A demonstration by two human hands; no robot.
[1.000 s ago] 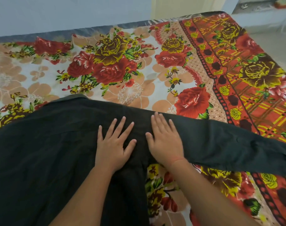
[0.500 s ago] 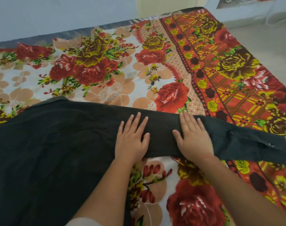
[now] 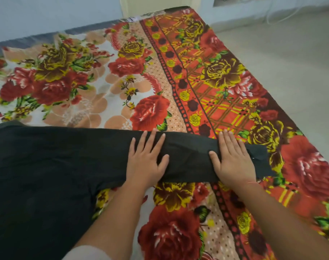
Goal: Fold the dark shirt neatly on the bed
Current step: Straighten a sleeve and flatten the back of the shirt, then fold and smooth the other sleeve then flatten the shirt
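We see two hands pressed flat, fingers spread, gripping nothing: the left hand [image 3: 146, 162] and right hand [image 3: 233, 160] both rest on the outstretched sleeve of one dark cotton shirt [image 3: 47, 175], which lies across the bed's floral red-and-cream sheet [image 3: 103, 81]. The sleeve cuff ends near the bed's right edge; bare floor [image 3: 291, 62] lies beyond.

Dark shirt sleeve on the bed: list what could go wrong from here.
1. The left hand and right hand only press flat on the sleeve; neither grips it, so it may bunch on the soft floral bedsheet when slid.
2. The cuff lies close to the bed's right edge and could slip off.
3. The shirt body looks rumpled near the armpit, so creases may get folded in.
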